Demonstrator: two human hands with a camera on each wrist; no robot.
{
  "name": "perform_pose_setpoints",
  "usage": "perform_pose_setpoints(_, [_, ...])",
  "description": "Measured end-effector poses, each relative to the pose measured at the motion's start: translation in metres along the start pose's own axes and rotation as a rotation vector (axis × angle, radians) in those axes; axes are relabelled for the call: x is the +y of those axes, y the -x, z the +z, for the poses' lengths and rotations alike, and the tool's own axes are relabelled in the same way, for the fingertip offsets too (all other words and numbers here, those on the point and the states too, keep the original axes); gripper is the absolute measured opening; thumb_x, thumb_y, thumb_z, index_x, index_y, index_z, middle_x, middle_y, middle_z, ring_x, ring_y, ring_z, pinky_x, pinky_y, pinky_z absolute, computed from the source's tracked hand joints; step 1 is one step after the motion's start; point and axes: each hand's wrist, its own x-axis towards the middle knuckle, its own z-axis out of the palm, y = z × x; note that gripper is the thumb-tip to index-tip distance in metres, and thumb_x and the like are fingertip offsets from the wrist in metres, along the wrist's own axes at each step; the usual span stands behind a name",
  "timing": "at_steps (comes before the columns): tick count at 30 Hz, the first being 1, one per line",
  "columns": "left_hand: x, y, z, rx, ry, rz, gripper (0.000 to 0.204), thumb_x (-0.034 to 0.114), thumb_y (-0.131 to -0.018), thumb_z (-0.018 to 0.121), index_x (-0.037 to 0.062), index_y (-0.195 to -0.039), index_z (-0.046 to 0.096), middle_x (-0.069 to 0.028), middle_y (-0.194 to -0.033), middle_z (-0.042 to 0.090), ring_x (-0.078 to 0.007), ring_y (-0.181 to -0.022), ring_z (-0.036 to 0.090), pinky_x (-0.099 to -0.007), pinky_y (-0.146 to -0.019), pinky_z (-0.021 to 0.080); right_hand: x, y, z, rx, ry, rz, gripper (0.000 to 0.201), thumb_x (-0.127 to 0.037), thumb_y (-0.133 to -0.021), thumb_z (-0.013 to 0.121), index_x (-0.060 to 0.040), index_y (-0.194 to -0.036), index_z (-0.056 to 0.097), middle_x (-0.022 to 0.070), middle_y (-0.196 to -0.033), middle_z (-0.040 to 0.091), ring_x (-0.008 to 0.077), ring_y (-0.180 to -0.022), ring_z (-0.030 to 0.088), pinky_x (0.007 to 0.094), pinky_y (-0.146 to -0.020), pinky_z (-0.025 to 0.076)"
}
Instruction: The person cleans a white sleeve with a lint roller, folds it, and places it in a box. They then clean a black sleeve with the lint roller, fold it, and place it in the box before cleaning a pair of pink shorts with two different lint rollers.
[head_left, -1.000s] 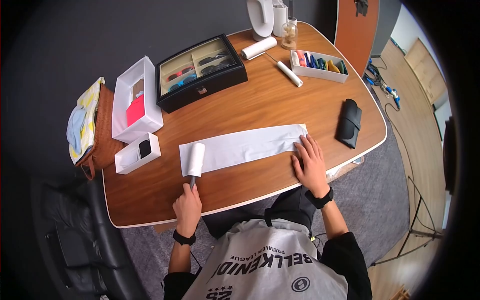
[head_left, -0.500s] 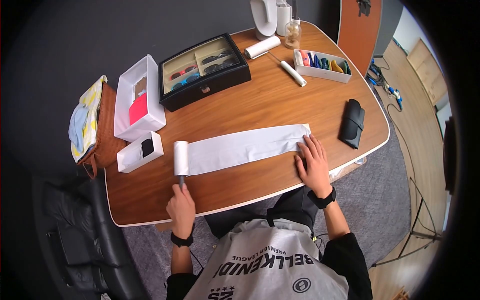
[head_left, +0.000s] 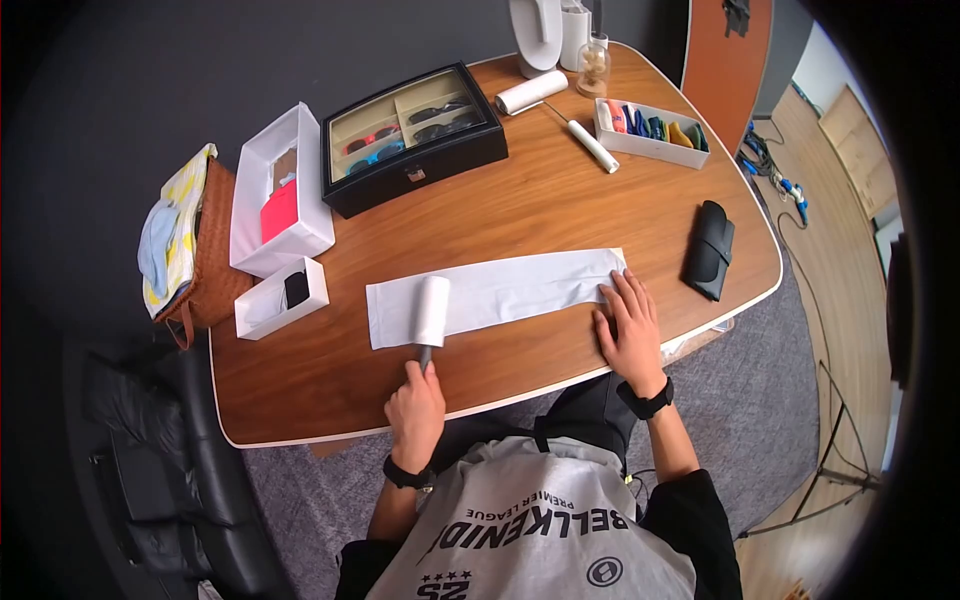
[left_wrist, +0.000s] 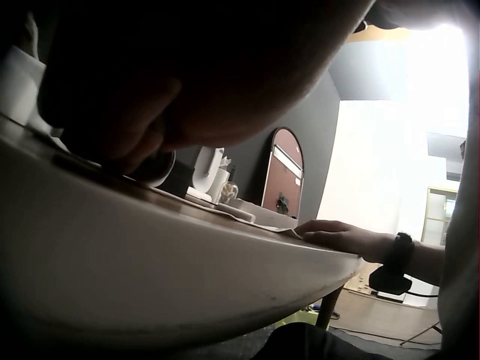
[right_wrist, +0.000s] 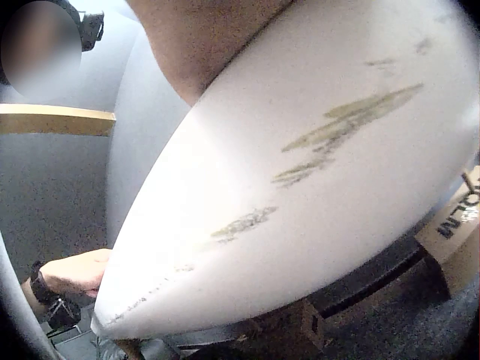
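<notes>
the left hand (head_left: 415, 408) is clamped on the lint roller (head_left: 432, 312); the right hand (head_left: 632, 330) (fingers slightly apart) rests on the cloth (head_left: 520, 291).

Wall (head_left: 200, 85): plain, dark grey
Tabletop (head_left: 520, 215): brown wood grain, pale rim, rounded corners
Carpet (head_left: 750, 385): mottled grey
Floor (head_left: 845, 285): light wood-look, beyond the carpet
Sofa (head_left: 225, 440): black, glossy
Panel (head_left: 727, 70): orange-brown, dark-edged
Light (left_wrist: 446, 67): white glare, upper right of left wrist view

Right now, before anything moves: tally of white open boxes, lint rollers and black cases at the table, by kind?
White open boxes: 3
Lint rollers: 2
Black cases: 2
Total: 7
</notes>
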Motion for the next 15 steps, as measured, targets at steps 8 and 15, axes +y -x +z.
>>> perform_pose_setpoints(8, [-0.066,0.0,-0.009,0.084,-0.058,-0.209,0.03,0.033,-0.112,0.045,0.0053,-0.103,0.051,-0.0268,-0.072,0.069,-0.0504,-0.071,0.069,-0.0616,-0.06,0.052,-0.001,0.0,0.0,-0.004,-0.004,0.005,0.037,-0.02,-0.098,0.066,-0.0028,-0.13,0.066,0.0201,-0.148,0.057,0.0401,-0.145,0.046,0.0516,-0.123,0.034])
perform_pose_setpoints(15, [-0.072,0.0,-0.027,0.133,-0.033,-0.292,0.032,0.033,-0.113,0.043,0.0041,-0.102,0.053,-0.0293,-0.076,0.069,-0.0525,-0.075,0.067,-0.0633,-0.064,0.05,-0.002,-0.001,0.0,-0.007,0.004,0.01,0.037,-0.02,-0.098,0.066,-0.0027,-0.13,0.066,0.0199,-0.149,0.057,0.04,-0.145,0.046,0.0516,-0.123,0.034])
